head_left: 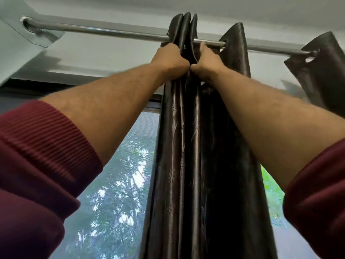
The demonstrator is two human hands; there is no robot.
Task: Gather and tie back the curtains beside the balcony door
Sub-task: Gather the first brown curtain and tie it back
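Note:
A dark brown shiny curtain (188, 150) hangs in tight folds from a metal rod (104, 32) that runs across the top of the view. Both arms reach up to the curtain's top just under the rod. My left hand (170, 57) grips the bunched folds from the left. My right hand (207, 62) grips them from the right, its fingers up near the rod. The two hands touch each other. More of the same curtain (321, 71) hangs spread out on the rod at the far right.
A pale grey curtain (16, 43) hangs on the rod's left end. Behind the dark folds is the glass of the balcony door (119, 184), with trees outside. A white ceiling lies close above the rod.

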